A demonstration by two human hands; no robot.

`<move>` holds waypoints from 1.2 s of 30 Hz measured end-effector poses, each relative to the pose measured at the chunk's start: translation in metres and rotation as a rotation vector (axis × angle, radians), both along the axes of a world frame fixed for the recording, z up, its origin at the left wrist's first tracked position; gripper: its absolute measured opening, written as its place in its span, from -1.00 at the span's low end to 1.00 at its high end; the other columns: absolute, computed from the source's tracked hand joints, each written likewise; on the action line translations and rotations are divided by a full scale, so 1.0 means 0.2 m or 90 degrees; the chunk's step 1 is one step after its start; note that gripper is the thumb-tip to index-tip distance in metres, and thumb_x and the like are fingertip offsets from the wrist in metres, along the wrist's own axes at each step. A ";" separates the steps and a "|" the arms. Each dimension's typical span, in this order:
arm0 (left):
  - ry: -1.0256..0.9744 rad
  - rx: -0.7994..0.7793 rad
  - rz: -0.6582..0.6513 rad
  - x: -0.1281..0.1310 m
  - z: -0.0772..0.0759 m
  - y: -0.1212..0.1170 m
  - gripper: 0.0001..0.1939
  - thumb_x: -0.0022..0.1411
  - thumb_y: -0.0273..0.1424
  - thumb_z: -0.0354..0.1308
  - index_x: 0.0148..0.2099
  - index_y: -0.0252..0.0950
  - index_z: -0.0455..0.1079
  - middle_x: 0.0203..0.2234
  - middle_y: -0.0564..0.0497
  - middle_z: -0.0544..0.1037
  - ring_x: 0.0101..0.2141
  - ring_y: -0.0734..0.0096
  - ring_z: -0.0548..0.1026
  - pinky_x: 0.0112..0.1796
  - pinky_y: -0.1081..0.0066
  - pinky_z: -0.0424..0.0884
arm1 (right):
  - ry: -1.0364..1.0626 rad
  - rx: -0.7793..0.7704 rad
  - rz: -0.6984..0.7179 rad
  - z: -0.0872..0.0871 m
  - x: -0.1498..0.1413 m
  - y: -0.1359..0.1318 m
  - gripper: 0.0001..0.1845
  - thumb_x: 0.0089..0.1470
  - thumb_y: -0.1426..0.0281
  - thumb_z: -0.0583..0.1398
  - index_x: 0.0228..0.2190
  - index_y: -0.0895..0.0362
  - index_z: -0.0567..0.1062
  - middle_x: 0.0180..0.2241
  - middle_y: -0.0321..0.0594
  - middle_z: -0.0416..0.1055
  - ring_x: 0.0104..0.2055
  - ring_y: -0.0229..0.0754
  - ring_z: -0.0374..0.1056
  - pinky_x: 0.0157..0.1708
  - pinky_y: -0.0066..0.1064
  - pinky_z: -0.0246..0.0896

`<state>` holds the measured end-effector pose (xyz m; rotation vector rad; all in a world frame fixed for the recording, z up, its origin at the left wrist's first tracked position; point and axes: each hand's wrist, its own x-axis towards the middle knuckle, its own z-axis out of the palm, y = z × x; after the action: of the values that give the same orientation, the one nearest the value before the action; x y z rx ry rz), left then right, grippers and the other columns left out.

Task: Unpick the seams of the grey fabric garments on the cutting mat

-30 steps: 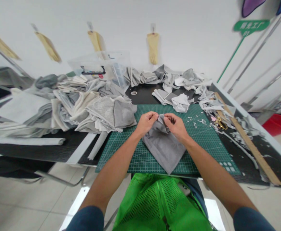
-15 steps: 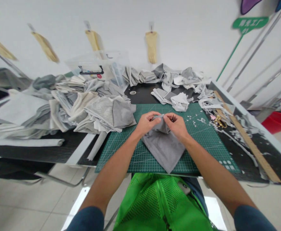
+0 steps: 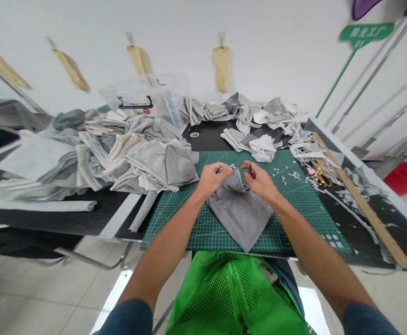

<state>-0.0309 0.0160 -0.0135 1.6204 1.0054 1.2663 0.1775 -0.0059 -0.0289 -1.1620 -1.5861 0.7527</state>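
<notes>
The fingers (image 3: pixel 224 170) of the left hand (image 3: pixel 213 179) and right hand (image 3: pixel 261 182) pinch the far edge of the grey cloth (image 3: pixel 240 211), which lies on the green mat (image 3: pixel 294 204) on the desk (image 3: pixel 358 232); alignment appears in hand, requiring matched edges.

Both bare forearms reach forward from dark blue sleeves and converge toward the middle, elbows spread wide. The left hand (image 3: pixel 213 177) is curled palm-down, thumb and fingertips pinched together at its far edge — knuckles raised, wrist straight. The right hand (image 3: pixel 260 181) sits just beside it, not touching, its fingers bent inward and thumb meeting the forefinger in a light pinch — wrist angled slightly toward the left.
</notes>
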 end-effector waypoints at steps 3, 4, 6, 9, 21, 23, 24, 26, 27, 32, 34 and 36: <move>-0.002 -0.004 0.007 0.00 -0.01 0.00 -0.65 0.12 -0.11 0.37 -0.28 -0.34 0.60 -0.48 0.03 0.58 -0.46 0.45 0.42 -0.42 0.46 0.31 | -0.064 0.040 0.001 -0.02 0.01 0.02 -0.46 0.20 0.33 0.19 0.20 0.12 0.40 0.05 -0.02 0.53 -0.05 -0.06 0.49 0.06 -0.13 0.38; 0.000 -0.005 0.009 0.00 -0.01 0.00 -0.65 0.13 -0.11 0.37 -0.29 -0.34 0.60 -0.49 0.03 0.57 -0.47 0.45 0.42 -0.42 0.45 0.31 | -0.080 0.049 0.008 -0.03 0.01 0.01 -0.43 0.23 0.31 0.17 0.25 0.12 0.36 0.03 -0.03 0.55 -0.07 -0.06 0.51 0.04 -0.15 0.40; 0.004 -0.002 0.014 0.00 -0.01 0.00 -0.66 0.13 -0.12 0.37 -0.29 -0.33 0.61 -0.48 0.02 0.59 -0.46 0.43 0.44 -0.40 0.44 0.34 | -0.126 0.074 0.008 -0.02 0.00 0.00 -0.38 0.29 0.28 0.14 0.32 0.12 0.28 -0.03 -0.04 0.57 -0.12 -0.06 0.52 -0.01 -0.16 0.43; 0.004 0.018 0.025 0.00 0.00 -0.01 -0.68 0.13 -0.16 0.36 -0.22 -0.32 0.65 -0.38 -0.02 0.66 -0.38 0.37 0.51 -0.32 0.40 0.41 | -0.199 0.139 -0.026 0.01 0.00 -0.03 -0.33 0.32 0.23 0.12 0.37 0.17 0.22 -0.02 0.02 0.56 -0.07 0.02 0.52 0.00 -0.13 0.42; 0.119 0.114 0.143 0.01 0.03 -0.05 -0.78 0.20 -0.26 0.28 -0.22 -0.27 0.66 -0.35 0.02 0.70 -0.31 0.32 0.61 -0.20 0.37 0.48 | -0.332 0.311 -0.029 0.08 0.01 -0.07 -0.52 0.38 0.15 0.11 0.18 0.12 0.45 0.02 0.05 0.51 0.06 0.07 0.45 0.09 -0.07 0.41; 0.134 0.133 0.150 0.01 0.02 -0.06 -0.80 0.21 -0.28 0.27 -0.22 -0.26 0.66 -0.33 0.03 0.71 -0.29 0.33 0.62 -0.17 0.38 0.49 | -0.346 0.329 -0.032 0.07 0.00 -0.08 -0.54 0.38 0.17 0.12 0.18 0.11 0.46 0.01 0.05 0.52 0.06 0.08 0.44 0.08 -0.06 0.41; 0.140 0.143 0.151 0.02 0.02 -0.06 -0.81 0.22 -0.29 0.27 -0.21 -0.25 0.66 -0.32 0.03 0.71 -0.28 0.33 0.63 -0.16 0.38 0.50 | -0.352 0.338 -0.035 0.07 0.00 -0.08 -0.55 0.37 0.18 0.13 0.17 0.11 0.48 0.00 0.05 0.53 0.07 0.09 0.44 0.08 -0.05 0.41; 0.149 0.161 0.151 0.02 0.01 -0.07 -0.81 0.23 -0.30 0.26 -0.19 -0.24 0.66 -0.30 0.03 0.71 -0.26 0.34 0.63 -0.14 0.39 0.50 | -0.364 0.352 -0.043 0.06 -0.01 -0.08 -0.57 0.36 0.19 0.16 0.14 0.10 0.51 -0.01 0.04 0.54 0.06 0.09 0.44 0.09 -0.03 0.40; 0.153 0.167 0.149 0.02 0.01 -0.08 -0.81 0.24 -0.31 0.26 -0.18 -0.24 0.66 -0.29 0.03 0.71 -0.25 0.34 0.63 -0.14 0.40 0.50 | -0.369 0.355 -0.046 0.06 -0.01 -0.08 -0.59 0.35 0.19 0.17 0.12 0.10 0.52 -0.01 0.03 0.55 0.06 0.09 0.44 0.09 -0.03 0.40; 0.162 0.174 0.137 0.02 0.01 -0.08 -0.82 0.25 -0.32 0.25 -0.18 -0.23 0.66 -0.29 0.04 0.71 -0.26 0.36 0.63 -0.13 0.42 0.51 | -0.358 0.359 -0.053 0.06 -0.02 -0.08 -0.61 0.36 0.19 0.17 0.08 0.12 0.54 -0.03 0.03 0.56 0.02 0.07 0.44 0.07 -0.07 0.38; 0.157 0.169 0.127 0.02 0.01 -0.09 -0.81 0.24 -0.31 0.26 -0.18 -0.23 0.66 -0.29 0.04 0.71 -0.26 0.35 0.63 -0.13 0.42 0.51 | -0.346 0.357 -0.053 0.06 -0.02 -0.08 -0.61 0.37 0.18 0.16 0.07 0.12 0.55 -0.04 0.03 0.56 0.01 0.06 0.44 0.07 -0.08 0.38; 0.144 0.166 0.115 0.02 0.02 -0.09 -0.81 0.23 -0.30 0.27 -0.18 -0.23 0.66 -0.29 0.03 0.71 -0.25 0.33 0.63 -0.12 0.40 0.50 | -0.338 0.347 -0.047 0.06 -0.02 -0.08 -0.61 0.37 0.16 0.15 0.06 0.11 0.55 -0.05 0.02 0.56 0.00 0.07 0.43 0.07 -0.08 0.37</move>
<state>-0.0265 -0.0021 -0.0097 1.9428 1.1856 1.4035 0.1736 -0.0226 -0.0165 -1.0411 -1.9999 -0.0696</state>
